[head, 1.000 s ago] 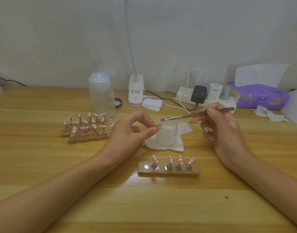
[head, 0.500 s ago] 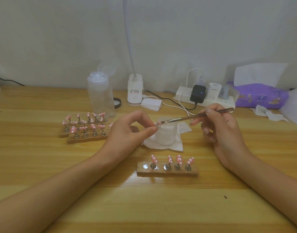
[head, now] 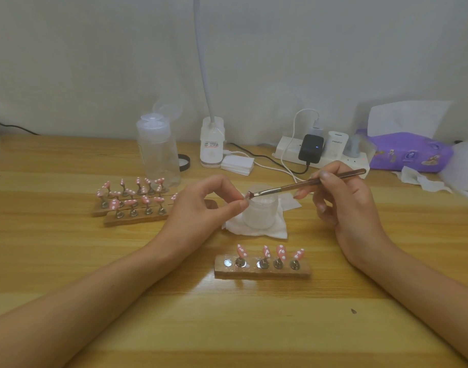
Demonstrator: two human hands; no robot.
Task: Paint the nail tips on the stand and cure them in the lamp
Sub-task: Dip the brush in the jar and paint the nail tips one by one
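My left hand (head: 201, 208) pinches a small nail tip (head: 246, 200) between thumb and forefinger, just in front of a frosted jar (head: 259, 213). My right hand (head: 344, 203) grips a thin brush (head: 307, 184) whose bristles touch that nail tip. In front of me a wooden stand (head: 262, 270) carries several pink nail tips with white dots, and its leftmost peg is bare. Two more stands (head: 133, 208) full of pink dotted tips lie at the left.
A white tissue (head: 256, 229) lies under the jar. A clear pump bottle (head: 158, 152), a white lamp base (head: 212, 144), a power strip (head: 320, 152) with chargers and cables, and a purple tissue pack (head: 410, 152) line the back of the wooden table (head: 227, 328).
The brush tip has come down and leftward until its bristles meet the nail tip in my left hand. The left hand has hardly moved.
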